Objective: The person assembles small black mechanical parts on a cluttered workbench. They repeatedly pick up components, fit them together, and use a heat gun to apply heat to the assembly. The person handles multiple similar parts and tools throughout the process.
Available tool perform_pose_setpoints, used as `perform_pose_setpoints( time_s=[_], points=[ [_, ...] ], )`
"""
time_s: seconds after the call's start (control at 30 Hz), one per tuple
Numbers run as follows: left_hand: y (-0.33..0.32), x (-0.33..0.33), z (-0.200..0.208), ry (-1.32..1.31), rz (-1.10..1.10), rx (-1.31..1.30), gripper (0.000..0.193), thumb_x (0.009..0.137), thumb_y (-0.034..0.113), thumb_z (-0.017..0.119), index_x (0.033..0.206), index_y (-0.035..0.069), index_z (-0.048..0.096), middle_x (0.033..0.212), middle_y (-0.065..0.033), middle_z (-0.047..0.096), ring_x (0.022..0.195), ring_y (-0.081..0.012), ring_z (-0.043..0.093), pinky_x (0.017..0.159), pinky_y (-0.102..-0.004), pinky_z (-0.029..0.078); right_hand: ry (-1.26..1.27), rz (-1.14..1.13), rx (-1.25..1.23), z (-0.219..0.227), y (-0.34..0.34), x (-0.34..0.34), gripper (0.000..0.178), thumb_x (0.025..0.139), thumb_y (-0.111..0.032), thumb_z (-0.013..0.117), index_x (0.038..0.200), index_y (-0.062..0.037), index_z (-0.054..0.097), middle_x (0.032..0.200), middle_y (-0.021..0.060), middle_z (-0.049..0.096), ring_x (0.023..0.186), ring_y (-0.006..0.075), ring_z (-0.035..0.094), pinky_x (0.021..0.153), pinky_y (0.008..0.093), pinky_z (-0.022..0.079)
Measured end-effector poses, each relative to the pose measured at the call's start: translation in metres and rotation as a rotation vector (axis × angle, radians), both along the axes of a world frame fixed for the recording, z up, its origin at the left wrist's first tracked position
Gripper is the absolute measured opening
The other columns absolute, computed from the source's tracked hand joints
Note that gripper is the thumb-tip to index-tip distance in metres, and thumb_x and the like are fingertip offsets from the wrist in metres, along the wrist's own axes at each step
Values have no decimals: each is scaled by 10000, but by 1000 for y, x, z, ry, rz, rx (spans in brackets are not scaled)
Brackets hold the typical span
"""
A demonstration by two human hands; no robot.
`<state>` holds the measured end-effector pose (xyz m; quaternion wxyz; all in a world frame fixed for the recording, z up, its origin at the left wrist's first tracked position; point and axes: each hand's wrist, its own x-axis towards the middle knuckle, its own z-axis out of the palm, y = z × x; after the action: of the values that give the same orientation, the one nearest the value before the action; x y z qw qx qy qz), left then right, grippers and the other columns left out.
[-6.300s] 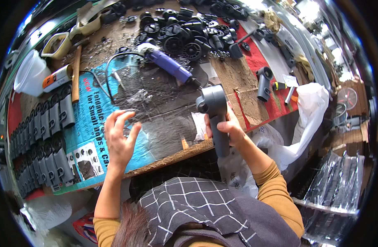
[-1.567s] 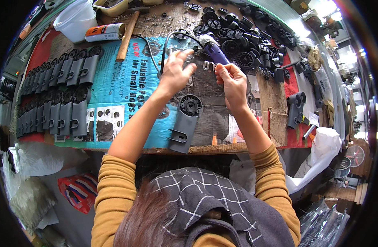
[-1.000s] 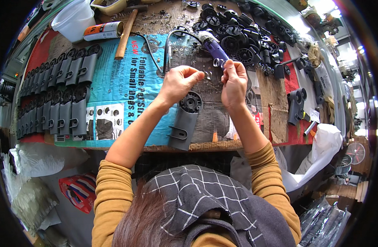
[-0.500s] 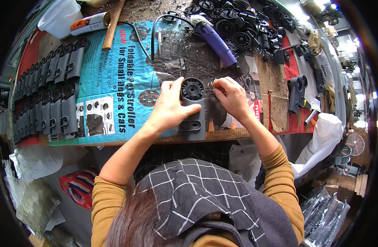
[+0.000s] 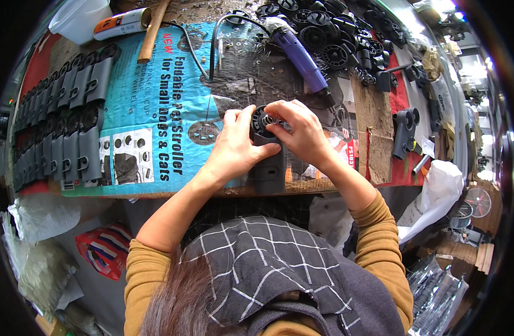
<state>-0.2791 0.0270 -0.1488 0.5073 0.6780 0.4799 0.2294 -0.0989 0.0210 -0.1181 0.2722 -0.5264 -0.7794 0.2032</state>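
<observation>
A dark grey plastic bracket point(image 5: 268, 175) lies upright to me at the table's front edge, its round black hub point(image 5: 257, 124) at the far end. My left hand point(image 5: 234, 144) grips it, fingers along the hub's left side and thumb across the middle. Over the hub, my right hand point(image 5: 303, 133) pinches a small shiny coil, which looks like a metal spring point(image 5: 271, 119). The fingers of that hand cover part of the hub, so I cannot tell whether the spring touches it.
Rows of similar grey brackets point(image 5: 58, 159) stand at the left. A purple power tool point(image 5: 299, 60) with a black cable lies beyond my hands, near a heap of black wheels point(image 5: 335, 56). A wooden handle point(image 5: 154, 32), a spray can point(image 5: 122, 24) and a white tub point(image 5: 78, 19) sit far left.
My right hand has moved left, bringing the spring from beside the bracket to over its hub. My left hand keeps its hold on the bracket.
</observation>
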Motion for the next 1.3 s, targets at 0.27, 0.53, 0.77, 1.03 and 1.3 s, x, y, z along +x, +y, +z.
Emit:
perform_pose_setpoints(
  time_s=[0.27, 0.53, 0.77, 1.03, 1.3],
  points=[
    [3, -1, 14, 20, -49, -2, 914, 699, 277, 851, 1402, -48, 365, 1264, -190, 408, 776, -193, 579, 763, -337, 531, -7, -233, 167, 22, 19, 53, 357, 734, -220, 793, 1016, -43, 664, 968, 108, 663, 847, 266, 617, 797, 380, 488],
    [3, -5, 14, 21, -76, -6, 898, 710, 314, 841, 1400, -42, 389, 1222, -161, 434, 783, -177, 564, 769, -326, 519, -652, -342, 302, -16, 113, 170, 556, 749, -116, 679, 1287, -60, 550, 1323, 131, 553, 1215, 295, 501, 1033, 390, 382],
    [10, -3, 37, -152, 29, 64, 758, 808, 343, 763, 1372, -44, 436, 1175, -186, 556, 894, -197, 635, 808, -330, 520, 1213, -138, -333, 27, 33, 114, 419, 936, -198, 565, 1265, 57, 511, 1154, 122, 631, 1017, 183, 628, 885, 335, 523],
    [-5, 24, 50, -774, 33, -259, 411, 884, 115, 697, 1226, -4, 502, 1094, -112, 651, 1013, -167, 630, 907, -317, 503, 1014, -104, -369, 51, -54, 29, 574, 906, -170, 637, 1398, -18, 383, 1307, 119, 515, 1123, 197, 578, 940, 350, 497],
    [-13, 16, 53, -636, -56, -138, 420, 881, 152, 707, 1233, -2, 537, 1067, -94, 653, 985, -159, 631, 835, -279, 521, 234, -218, 156, 49, -63, 30, 446, 706, -21, 804, 1116, -33, 630, 1285, 175, 559, 1159, 268, 566, 973, 373, 456]
  ],
)
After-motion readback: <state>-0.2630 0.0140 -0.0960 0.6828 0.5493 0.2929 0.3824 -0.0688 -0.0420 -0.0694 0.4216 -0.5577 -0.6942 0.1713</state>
